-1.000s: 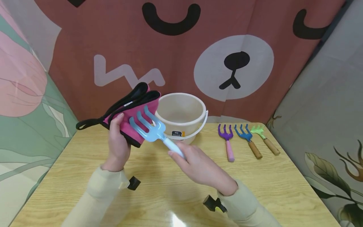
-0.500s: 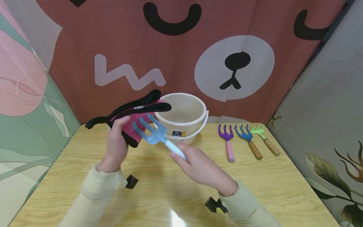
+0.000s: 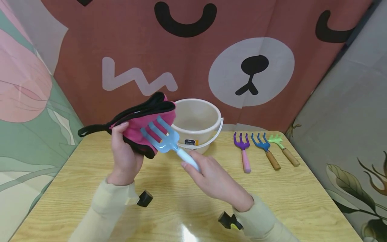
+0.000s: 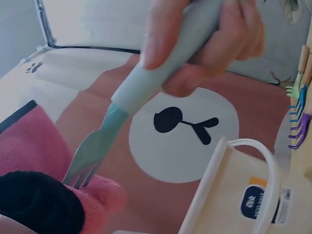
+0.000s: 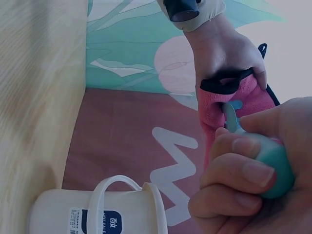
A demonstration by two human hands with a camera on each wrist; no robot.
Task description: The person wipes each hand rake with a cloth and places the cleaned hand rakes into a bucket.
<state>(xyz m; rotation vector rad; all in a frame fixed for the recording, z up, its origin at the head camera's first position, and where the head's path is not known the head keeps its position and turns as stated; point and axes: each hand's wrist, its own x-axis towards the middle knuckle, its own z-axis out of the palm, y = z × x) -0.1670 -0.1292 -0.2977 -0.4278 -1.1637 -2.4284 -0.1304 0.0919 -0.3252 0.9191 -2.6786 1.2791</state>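
A pink cloth with black edging and a hanging loop [image 3: 137,129] is gripped in my left hand [image 3: 125,159], its folds fanning up and to the right. My right hand [image 3: 211,174] grips the pale handle of a light blue hand fork [image 3: 166,141]. The fork's tines lie against the pink cloth in the head view. In the left wrist view the tine tips of the hand fork [image 4: 90,156] meet the cloth [image 4: 36,141], partly hidden by it. In the right wrist view the right fingers [image 5: 239,170] curl round the handle end.
Behind the hands stands a cream bucket [image 3: 195,117] with a white handle. On the right of the wooden table [image 3: 181,208] lie a purple hand fork [image 3: 242,144], a blue hand fork [image 3: 263,146] and a light green hand rake [image 3: 278,141]. Printed curtains hang around the table.
The left hand and the cloth tilted and dipped to the right, then swung back left, showing more of the pink face. The right hand and hand fork have hardly moved.
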